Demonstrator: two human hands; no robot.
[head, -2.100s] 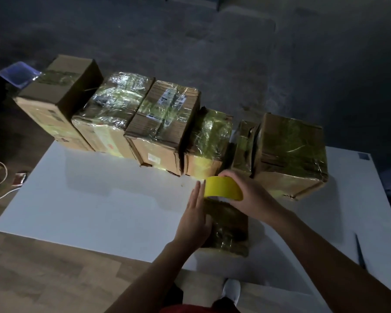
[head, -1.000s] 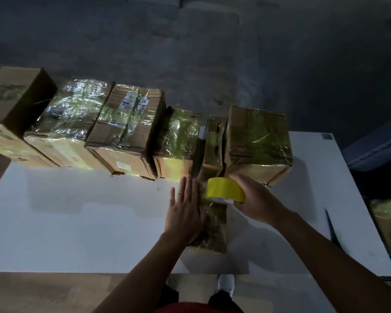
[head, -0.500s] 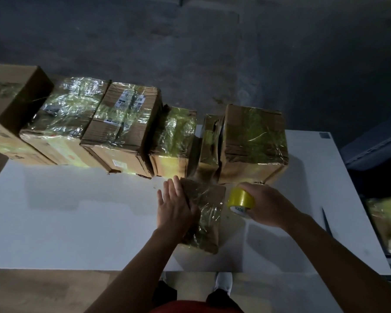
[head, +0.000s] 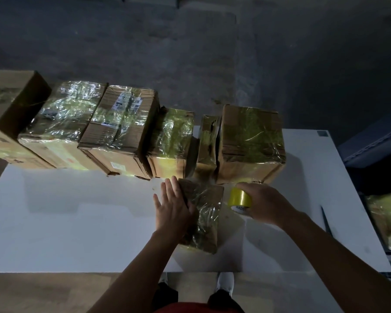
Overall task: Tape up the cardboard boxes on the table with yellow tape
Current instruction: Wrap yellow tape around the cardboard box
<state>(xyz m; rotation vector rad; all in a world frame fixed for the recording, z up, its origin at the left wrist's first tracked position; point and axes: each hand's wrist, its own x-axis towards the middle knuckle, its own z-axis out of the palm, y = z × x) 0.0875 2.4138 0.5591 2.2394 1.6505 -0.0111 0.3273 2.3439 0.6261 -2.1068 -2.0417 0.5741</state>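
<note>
Yellow tape roll (head: 239,198), brown cardboard boxes (head: 120,129), white table (head: 77,222).

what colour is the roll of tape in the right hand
Yellow: the tape roll, gripped by the right hand, shows clearly in the head view.

The leftmost box (head: 7,114) runs off the frame's left edge. The left hand (head: 172,211) lies flat over the small box (head: 207,213), so I can't see its left side. The right hand (head: 264,204) wraps the tape roll (head: 239,198) and covers most of the print on its core. A narrow box (head: 207,143) sits half hidden between its neighbours. I cannot tell what the thin dark strip (head: 325,219) on the table (head: 77,222) is, and the bin (head: 384,213) at right is cut off and murky.
</note>
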